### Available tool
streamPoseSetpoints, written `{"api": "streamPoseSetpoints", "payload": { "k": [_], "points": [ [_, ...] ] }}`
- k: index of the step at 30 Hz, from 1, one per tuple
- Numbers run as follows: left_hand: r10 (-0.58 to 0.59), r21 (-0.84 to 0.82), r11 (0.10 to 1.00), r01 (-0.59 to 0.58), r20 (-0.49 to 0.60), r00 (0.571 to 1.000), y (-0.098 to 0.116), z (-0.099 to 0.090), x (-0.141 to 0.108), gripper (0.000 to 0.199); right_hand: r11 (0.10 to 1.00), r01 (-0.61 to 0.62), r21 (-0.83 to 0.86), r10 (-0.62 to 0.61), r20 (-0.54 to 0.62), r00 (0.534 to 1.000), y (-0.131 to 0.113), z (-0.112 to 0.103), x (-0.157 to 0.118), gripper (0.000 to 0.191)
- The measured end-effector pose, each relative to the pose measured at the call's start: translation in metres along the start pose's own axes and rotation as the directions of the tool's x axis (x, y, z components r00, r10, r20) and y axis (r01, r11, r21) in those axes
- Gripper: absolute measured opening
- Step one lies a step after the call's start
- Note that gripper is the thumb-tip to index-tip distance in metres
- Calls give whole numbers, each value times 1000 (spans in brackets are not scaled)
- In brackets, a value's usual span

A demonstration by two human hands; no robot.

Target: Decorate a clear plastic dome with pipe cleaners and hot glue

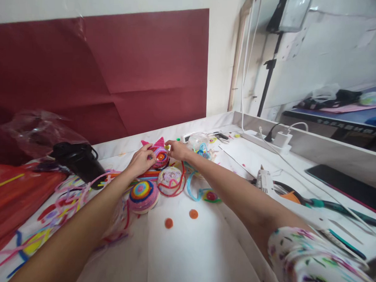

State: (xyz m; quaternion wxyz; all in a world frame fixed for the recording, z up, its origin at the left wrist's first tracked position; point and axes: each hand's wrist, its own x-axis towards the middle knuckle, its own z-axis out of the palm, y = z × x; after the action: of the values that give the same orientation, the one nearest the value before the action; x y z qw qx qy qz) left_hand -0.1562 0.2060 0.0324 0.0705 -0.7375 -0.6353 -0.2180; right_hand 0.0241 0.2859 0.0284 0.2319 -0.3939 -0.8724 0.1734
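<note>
Both arms reach to the far side of the white table. My left hand (141,159) has its fingers closed on the left side of a round, colourful coiled piece (161,157) with an orange centre. Pink ear-like points (159,143) stand at its top. At its right edge my right hand (175,149) has its fingers bent, and what they hold is too small to tell. Nearer lie a rainbow-ringed ball (143,196) and a pale ball (170,180) with red strands around it. Two orange discs (168,223) rest on white paper (199,252).
Coloured pipe cleaners (65,200) and a black bottle (79,162) lie at the left. On the right are a glue gun (264,180), pliers (342,208), a power strip (262,138) with cables and a dark phone (347,185). A raised edge borders the table.
</note>
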Motion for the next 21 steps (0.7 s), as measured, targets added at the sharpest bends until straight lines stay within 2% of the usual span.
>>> {"api": "streamPoseSetpoints", "payload": {
  "k": [10, 21],
  "points": [
    [14, 49, 999, -14, -12, 1000, 1, 5, 5, 10, 1000, -19, 1, 19, 0, 1000, 2, 1, 5, 36],
    [44, 53, 998, -41, -60, 997, -5, 12, 4, 6, 999, -35, 40, 37, -56, 998, 5, 8, 9, 27]
  ]
}}
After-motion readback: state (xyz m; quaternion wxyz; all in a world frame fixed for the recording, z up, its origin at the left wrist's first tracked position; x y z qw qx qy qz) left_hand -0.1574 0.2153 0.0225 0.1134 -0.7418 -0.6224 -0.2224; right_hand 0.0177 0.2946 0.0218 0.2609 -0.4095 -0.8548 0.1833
